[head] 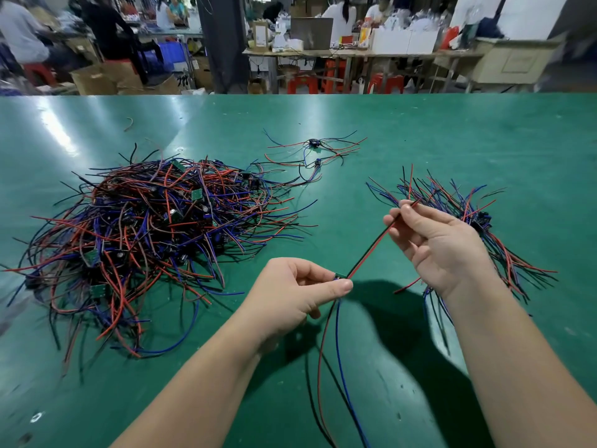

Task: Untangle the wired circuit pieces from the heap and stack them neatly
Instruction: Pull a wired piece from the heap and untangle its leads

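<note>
A big tangled heap [151, 234] of red, blue and black wires with small green circuit boards lies on the left of the green table [452, 130]. My left hand [290, 295] pinches one small circuit piece [340, 275] above the table; its blue, red and black wires [339, 367] hang down toward me. My right hand [433, 244] pinches that piece's paired red and black wires [374, 245] near their far end, holding them taut. Behind my right hand lies the sorted bundle [465, 215] of wired pieces.
Two loose wired pieces [315, 150] lie apart near the table's middle, toward the back. A stray wire scrap [129, 123] lies at the far left. Beyond the table's far edge are workbenches, cardboard boxes, red stools and seated people.
</note>
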